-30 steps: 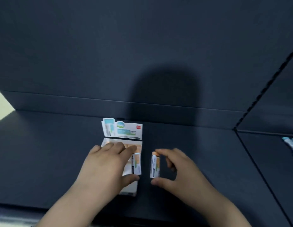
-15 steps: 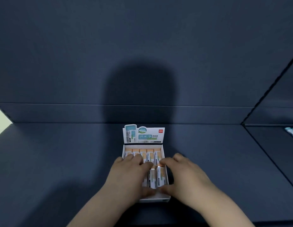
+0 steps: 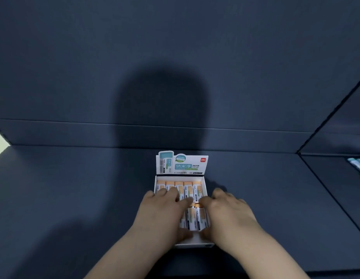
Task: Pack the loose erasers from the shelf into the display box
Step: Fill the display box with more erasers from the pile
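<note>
Both hands are down in the box, palms down and side by side. The left hand [image 3: 163, 210] lies over the left part of the near row, with its fingers reaching past the row's far ends and its thumb tucked against the near ends. The right hand [image 3: 228, 210] mirrors it on the right, forefinger at the far end and thumb at the near end. Each hand clamps the front-row erasers [image 3: 195, 219] lengthwise between fingers and thumb. The two forefinger tips are nearly touching over the middle.

The display box [image 3: 195, 243] is a shallow white open tray sitting on the dark blue-grey shelf [image 3: 74, 198], just in front of the back panel. A printed header card [image 3: 182, 164] stands upright at its rear edge, white with teal blocks and a red logo. Inside there are two rows. The back-row erasers [image 3: 188, 190] are five, lying flat and packed side by side, filling the width. Only two or three of the front row show between the hands; the rest are covered.

The erasers are orange blocks in white paper sleeves with small print, orange ends pointing away.

At the far right edge, on the neighbouring shelf section, are some teal-and-white packets [image 3: 359, 166] — too blurred to read.
</note>
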Motion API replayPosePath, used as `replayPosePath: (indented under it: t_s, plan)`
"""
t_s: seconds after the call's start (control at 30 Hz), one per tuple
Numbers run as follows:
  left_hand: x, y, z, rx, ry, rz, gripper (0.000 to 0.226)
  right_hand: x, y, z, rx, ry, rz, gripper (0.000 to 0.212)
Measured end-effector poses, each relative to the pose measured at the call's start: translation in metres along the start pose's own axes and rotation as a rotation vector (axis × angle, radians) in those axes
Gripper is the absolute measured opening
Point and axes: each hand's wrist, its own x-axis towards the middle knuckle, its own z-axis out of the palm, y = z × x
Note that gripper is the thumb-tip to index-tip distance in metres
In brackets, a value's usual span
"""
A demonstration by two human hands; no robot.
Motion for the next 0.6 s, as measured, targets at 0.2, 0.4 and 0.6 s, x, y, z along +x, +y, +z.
replayPosePath:
  t_s: [0.2, 0.4, 0.6]
  plan:
    - [0.002, 0.002, 0.007, -0.025, 0.036, 0.038, 0.050, 0.001, 0.001, 0.003, 0.018, 0.016, 0.004, 0.044]
    - [0.001, 0.013, 0.000, 0.034, -0.038, 0.011, 0.047, -0.003, 0.001, 0.005, 0.044, 0.032, -0.021, 0.043]
    - [0.000, 0.016, -0.002, 0.021, -0.003, 0.002, 0.056, -0.008, 0.002, 0.009, 0.066, 0.050, -0.041, 0.048]
